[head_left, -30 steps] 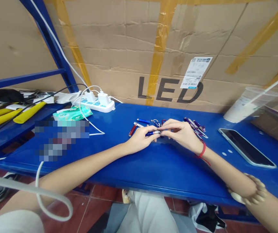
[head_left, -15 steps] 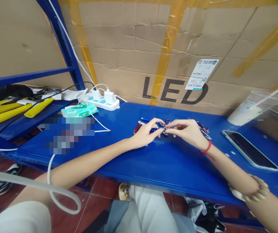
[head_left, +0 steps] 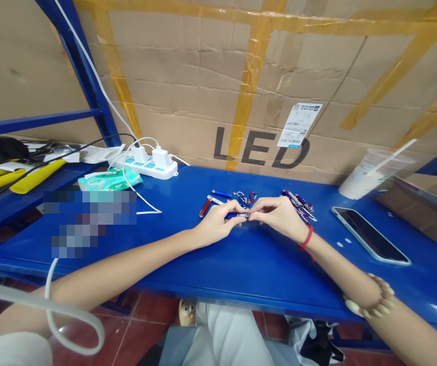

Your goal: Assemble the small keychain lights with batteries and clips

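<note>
My left hand [head_left: 216, 222] pinches a slim blue metal tube [head_left: 232, 216] with a silvery end, like a keychain penlight, just above the table. At its silvery end, the thumb and forefinger of my right hand [head_left: 275, 213] are closed; any small part between them is hidden. Beyond my left fingers lie a red tube [head_left: 205, 207], a second blue tube [head_left: 222, 194] and a silvery one partly covered by the hand. Small clips, among them a red carabiner [head_left: 253, 196], lie behind my fingertips. Several purple tubes with clips [head_left: 296, 200] are heaped beyond my right hand.
On the blue table [head_left: 203, 264] a phone [head_left: 371, 235] and a plastic cup with a straw [head_left: 363, 178] stand to the right. At left are a tissue pack [head_left: 107, 179], a power strip [head_left: 168, 171] and white cables. A cardboard wall [head_left: 187, 91] rises behind.
The view has shifted, so most things sit further left. My hands have come slightly nearer, uncovering the clips behind them; the blue tube stays in my left hand.
</note>
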Demonstrator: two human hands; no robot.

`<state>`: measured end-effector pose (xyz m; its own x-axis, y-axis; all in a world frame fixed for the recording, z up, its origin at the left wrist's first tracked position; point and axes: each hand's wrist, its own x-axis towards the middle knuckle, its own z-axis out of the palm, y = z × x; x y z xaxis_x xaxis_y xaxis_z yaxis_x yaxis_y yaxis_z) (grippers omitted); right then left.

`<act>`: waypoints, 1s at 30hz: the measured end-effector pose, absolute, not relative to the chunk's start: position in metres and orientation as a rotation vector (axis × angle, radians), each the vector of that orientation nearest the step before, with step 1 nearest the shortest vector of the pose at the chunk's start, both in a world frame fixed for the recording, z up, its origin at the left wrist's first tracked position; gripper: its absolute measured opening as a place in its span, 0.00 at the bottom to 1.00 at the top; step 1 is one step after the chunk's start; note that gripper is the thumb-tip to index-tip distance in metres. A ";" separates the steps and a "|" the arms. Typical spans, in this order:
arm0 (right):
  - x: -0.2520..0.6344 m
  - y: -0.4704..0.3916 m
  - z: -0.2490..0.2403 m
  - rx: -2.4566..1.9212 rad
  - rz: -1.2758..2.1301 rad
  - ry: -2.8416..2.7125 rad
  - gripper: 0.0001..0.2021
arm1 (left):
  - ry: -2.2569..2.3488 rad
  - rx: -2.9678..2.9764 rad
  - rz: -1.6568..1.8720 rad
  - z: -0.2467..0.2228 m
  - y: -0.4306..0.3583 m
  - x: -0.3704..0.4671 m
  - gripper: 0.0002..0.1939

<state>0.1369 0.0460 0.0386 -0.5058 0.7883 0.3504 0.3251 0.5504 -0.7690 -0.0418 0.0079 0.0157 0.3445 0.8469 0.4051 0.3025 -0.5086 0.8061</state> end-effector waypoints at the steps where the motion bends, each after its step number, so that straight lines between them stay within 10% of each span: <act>1: 0.136 0.046 0.037 -0.920 0.879 -2.068 0.12 | 1.005 2.014 1.130 0.015 0.008 -0.042 0.04; 30: 0.140 0.047 0.048 -1.044 0.955 -2.060 0.18 | 1.025 1.921 1.205 0.017 0.018 -0.042 0.04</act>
<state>0.1397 0.0474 0.0480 -0.4868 0.8488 0.2064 0.3909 0.4229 -0.8175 -0.0423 0.0177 0.0171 0.2750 0.8648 0.4201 0.2762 -0.4896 0.8270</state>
